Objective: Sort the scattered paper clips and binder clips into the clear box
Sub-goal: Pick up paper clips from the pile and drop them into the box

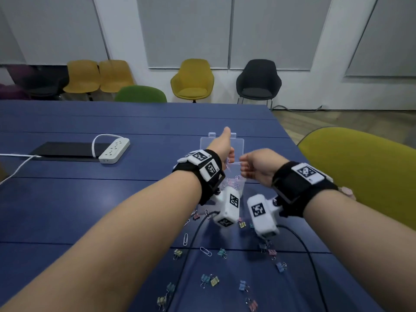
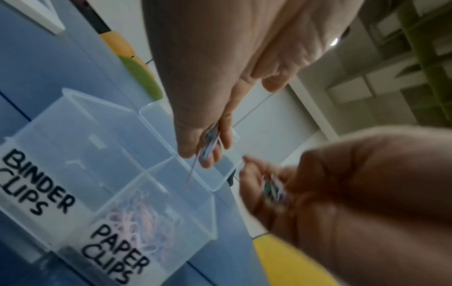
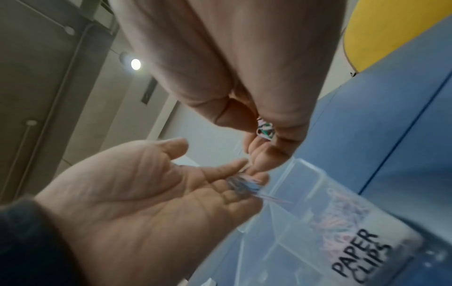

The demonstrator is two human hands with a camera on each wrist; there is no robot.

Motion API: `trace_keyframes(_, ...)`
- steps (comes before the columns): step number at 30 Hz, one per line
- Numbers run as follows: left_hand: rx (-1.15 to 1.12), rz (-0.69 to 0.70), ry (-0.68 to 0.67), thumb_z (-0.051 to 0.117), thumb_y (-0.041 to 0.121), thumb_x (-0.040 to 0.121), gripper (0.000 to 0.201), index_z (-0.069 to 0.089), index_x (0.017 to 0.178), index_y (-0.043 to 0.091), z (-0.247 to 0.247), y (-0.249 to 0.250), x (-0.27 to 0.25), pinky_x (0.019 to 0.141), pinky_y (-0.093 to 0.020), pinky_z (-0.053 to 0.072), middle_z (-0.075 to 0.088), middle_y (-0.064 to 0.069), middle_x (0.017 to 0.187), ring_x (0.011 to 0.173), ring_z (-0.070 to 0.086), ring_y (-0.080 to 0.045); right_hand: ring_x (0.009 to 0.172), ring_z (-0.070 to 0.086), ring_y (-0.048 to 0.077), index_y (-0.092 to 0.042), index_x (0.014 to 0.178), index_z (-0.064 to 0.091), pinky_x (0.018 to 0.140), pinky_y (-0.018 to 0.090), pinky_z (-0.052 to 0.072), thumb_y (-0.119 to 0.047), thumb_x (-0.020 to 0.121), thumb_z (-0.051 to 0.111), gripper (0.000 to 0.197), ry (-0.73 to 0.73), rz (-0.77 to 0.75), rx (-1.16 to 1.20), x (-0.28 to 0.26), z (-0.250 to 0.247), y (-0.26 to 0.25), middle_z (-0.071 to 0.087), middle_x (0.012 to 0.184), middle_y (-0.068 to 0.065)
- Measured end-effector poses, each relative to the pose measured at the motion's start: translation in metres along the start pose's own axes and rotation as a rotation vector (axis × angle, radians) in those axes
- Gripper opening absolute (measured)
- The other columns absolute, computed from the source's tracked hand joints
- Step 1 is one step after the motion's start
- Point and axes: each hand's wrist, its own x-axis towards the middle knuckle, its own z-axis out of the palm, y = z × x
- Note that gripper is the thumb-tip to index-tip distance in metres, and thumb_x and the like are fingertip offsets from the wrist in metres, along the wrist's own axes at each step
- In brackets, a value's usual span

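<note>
The clear box (image 1: 236, 182) sits on the blue table under both hands, its lid (image 1: 238, 145) lying open behind it. Pale pink paper clips (image 2: 138, 210) fill the part labelled PAPER CLIPS; the part labelled BINDER CLIPS (image 2: 80, 147) looks bare. My left hand (image 1: 222, 150) hovers over the box, thumb up, fingers holding a small bunch of paper clips (image 2: 210, 144), one clip sliding out downward. My right hand (image 1: 253, 164) is curled beside it round another bunch of striped paper clips (image 3: 265, 130). Pastel binder clips (image 1: 213, 280) and single paper clips (image 1: 185, 239) lie scattered nearer me.
A white power strip (image 1: 114, 150) and a black mat (image 1: 65, 150) lie at the left of the table (image 1: 90, 199). An olive chair (image 1: 360, 172) stands close on the right by the table edge. Black cables (image 1: 193, 239) run from the wrist cameras over the scattered clips.
</note>
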Motion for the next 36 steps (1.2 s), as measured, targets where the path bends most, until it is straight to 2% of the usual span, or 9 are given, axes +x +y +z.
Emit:
trace_keyframes(3,0.191,0.026,0.051,0.024,0.062,0.093,0.080,0.054,0.127,-0.005,0.000,-0.012,0.006,0.097,-0.036,0.045,0.062,-0.027,0.114,0.103,0.061,-0.037,0.054,0.031,0.015,-0.009,0.069,0.038,0.046,0.020,0.030,0.007,0.094,0.026,0.033,0.035,-0.038,-0.005,0.019,0.007,-0.008,0.032,0.064,0.006)
trace_keyframes(5,0.237,0.047,0.085,0.023,0.067,0.089,0.086,0.052,0.131,-0.002,-0.009,-0.018,0.006,0.109,-0.042,0.038,0.055,-0.024,0.132,0.121,0.054,-0.037,0.057,0.036,0.017,-0.009,0.071,0.041,0.053,0.023,0.026,0.010,0.090,0.026,0.031,-0.019,-0.014,-0.142,0.028,0.009,-0.007,0.037,0.068,0.009)
trace_keyframes(9,0.257,0.138,0.062,0.035,0.056,0.094,0.047,0.054,0.081,0.015,-0.039,-0.021,-0.010,0.072,-0.027,0.038,0.055,-0.007,0.098,0.090,0.049,-0.020,0.076,0.048,0.020,-0.016,0.104,0.046,0.058,0.025,0.041,-0.007,0.080,0.044,0.026,-0.087,0.009,-0.387,0.040,0.005,0.003,0.046,0.106,0.011)
trace_keyframes(13,0.521,0.197,-0.009,0.058,0.012,0.091,0.009,0.056,0.083,0.014,-0.092,-0.036,-0.037,0.069,-0.026,0.043,0.062,-0.012,0.091,0.078,0.054,-0.019,0.081,0.052,0.022,-0.014,0.095,0.052,0.062,0.024,0.042,0.002,0.090,0.042,0.020,-0.046,-0.155,-0.292,0.013,0.014,0.003,0.053,0.094,0.012)
trace_keyframes(18,1.294,0.144,-0.108,0.066,0.014,0.081,0.018,0.064,0.099,0.015,-0.133,-0.058,-0.065,0.073,-0.020,0.043,0.063,0.003,0.087,0.079,0.057,-0.014,0.068,0.058,0.022,-0.017,0.073,0.060,0.068,0.034,0.053,0.005,0.083,0.049,0.026,-0.217,-0.247,-0.642,-0.028,0.041,0.024,0.062,0.075,0.006)
trace_keyframes(21,1.536,0.073,-0.162,0.076,0.029,0.074,0.041,0.058,0.109,0.018,-0.135,-0.073,-0.074,0.073,-0.021,0.041,0.060,0.005,0.101,0.086,0.053,-0.013,0.090,0.065,0.026,-0.009,0.098,0.070,0.079,0.029,0.051,-0.001,0.083,0.053,0.024,-0.292,-0.200,-1.152,-0.033,0.059,0.040,0.070,0.097,0.009)
trace_keyframes(26,1.541,0.050,-0.172,0.084,0.035,0.065,0.055,0.060,0.110,0.016,-0.133,-0.082,-0.070,0.069,-0.024,0.042,0.064,0.002,0.109,0.086,0.055,-0.016,0.114,0.060,0.030,-0.003,0.118,0.060,0.088,0.031,0.049,-0.017,0.093,0.054,0.029,-0.298,-0.188,-1.509,-0.028,0.088,0.054,0.062,0.122,0.014)
trace_keyframes(29,1.536,0.082,-0.150,0.084,0.030,0.065,0.045,0.064,0.102,0.014,-0.127,-0.085,-0.066,0.072,-0.027,0.048,0.068,-0.001,0.103,0.092,0.063,-0.021,0.107,0.063,0.029,-0.008,0.111,0.063,0.079,0.030,0.049,-0.031,0.082,0.070,0.038,-0.288,-0.167,-1.487,-0.016,0.100,0.061,0.066,0.115,0.010)
trace_keyframes(36,1.485,0.069,-0.132,0.078,0.019,0.072,0.023,0.056,0.067,0.023,-0.119,-0.093,-0.063,0.077,-0.029,0.051,0.063,0.001,0.082,0.077,0.057,-0.017,0.094,0.063,0.031,-0.016,0.080,0.053,0.075,0.031,0.046,-0.011,0.082,0.064,0.012,-0.344,-0.281,-1.544,-0.011,0.121,0.065,0.065,0.100,0.013)
